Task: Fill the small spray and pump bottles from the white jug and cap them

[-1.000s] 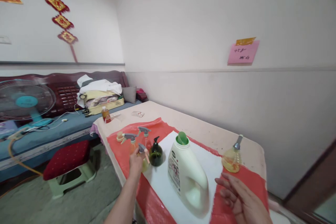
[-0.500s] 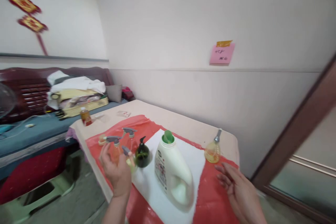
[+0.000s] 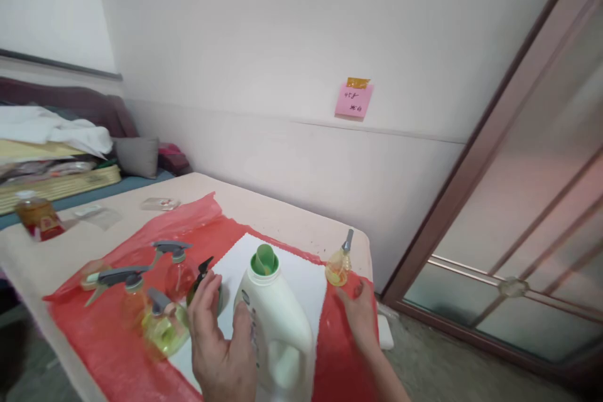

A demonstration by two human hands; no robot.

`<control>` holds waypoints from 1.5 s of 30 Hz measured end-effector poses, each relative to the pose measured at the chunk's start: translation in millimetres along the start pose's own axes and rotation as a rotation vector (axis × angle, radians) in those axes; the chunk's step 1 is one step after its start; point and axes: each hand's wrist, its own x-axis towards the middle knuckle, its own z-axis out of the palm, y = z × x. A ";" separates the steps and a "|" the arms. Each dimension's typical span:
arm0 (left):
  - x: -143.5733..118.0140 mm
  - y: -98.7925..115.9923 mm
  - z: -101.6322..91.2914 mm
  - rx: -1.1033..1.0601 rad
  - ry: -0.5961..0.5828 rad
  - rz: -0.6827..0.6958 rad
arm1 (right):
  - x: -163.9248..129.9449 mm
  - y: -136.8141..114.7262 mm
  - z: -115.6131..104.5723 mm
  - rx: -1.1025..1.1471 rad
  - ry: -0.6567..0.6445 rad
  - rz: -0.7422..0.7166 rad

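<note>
1. Detergent jug [image 3: 277, 326], white with a green cap [image 3: 264, 260], stands on the white cloth [image 3: 301, 279] at the near middle of the table [image 3: 282, 213], between my two hands.
2. A second ago my left hand [image 3: 221, 345] was off at the cluster of small bottles; now it has come across to the jug, fingers spread and loosely curled, thumb lying against the jug's left side. It has no full hold on anything that I can see.
3. My right hand [image 3: 360, 314] was hanging open over the near right corner; now it has gone forward to the small yellow bottle [image 3: 338, 267] and lies palm down just beside its base. I cannot tell whether it touches the bottle, and it grips nothing.
4. My view has also swung right, so the glass door [image 3: 518, 251] now fills that side.
5. By my reading, both hands have left the spray bottles and closed in on the jug and the yellow bottle.
6. Contents: the jug is opaque, so its level is hidden. The yellow bottle shows a little amber liquid low down.
7. To the left on the red sheet [image 3: 117, 358] stand three trigger spray bottles [image 3: 162, 326], clear and yellowish, and a dark green pump bottle [image 3: 203, 282] partly behind my left hand; their levels are blurred.
</note>
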 end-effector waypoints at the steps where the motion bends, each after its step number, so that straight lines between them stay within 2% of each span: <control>1: 1.9 0.1 -0.2 -0.009 0.002 0.000 | 4.6 1.8 6.2 -0.036 0.002 -0.020; 8: 14.2 1.2 0.5 -0.046 0.065 -0.065 | 40.2 -1.1 46.4 -0.160 0.024 -0.022; 12: 17.2 1.3 2.2 -0.067 0.048 -0.109 | 43.5 -6.8 46.2 -0.132 0.017 0.005; 15: 16.5 6.2 2.0 -0.082 0.022 -0.136 | 34.2 -21.2 25.5 -0.043 -0.009 -0.022; 19: 12.6 20.3 -5.6 -0.091 -0.064 -0.215 | 1.4 -55.7 -28.2 0.125 -0.143 -0.076; 23: 2.4 46.7 -17.0 -0.005 -0.281 -0.262 | -54.3 -92.8 -83.0 0.262 -0.360 -0.126; 26: -9.5 75.2 -22.4 -0.031 -0.476 -0.284 | -98.8 -118.3 -98.8 0.420 -0.534 -0.121; 28: -17.3 93.4 -24.6 -0.113 -0.574 -0.331 | -124.4 -135.4 -95.0 0.571 -0.697 -0.084; 30: -23.0 106.5 -26.0 -0.224 -0.605 -0.404 | -145.6 -151.1 -84.4 0.738 -0.863 -0.039; 33: -23.6 112.4 -26.8 -0.343 -0.568 -0.548 | -168.3 -164.6 -66.9 0.877 -1.123 0.082; 35: -19.0 107.9 -26.2 -0.365 -0.493 -0.651 | -177.6 -163.4 -57.8 0.907 -1.203 0.160; 39: -10.8 93.6 -23.6 -0.351 -0.368 -0.777 | -187.0 -147.9 -45.1 0.993 -1.207 0.322; 43: -15.8 88.1 -19.0 -0.280 -0.337 -0.827 | -189.2 -142.2 -37.7 1.031 -1.052 0.377; 45: -20.3 89.3 -16.5 -0.324 -0.352 -0.825 | -190.1 -144.6 -36.6 1.021 -1.008 0.366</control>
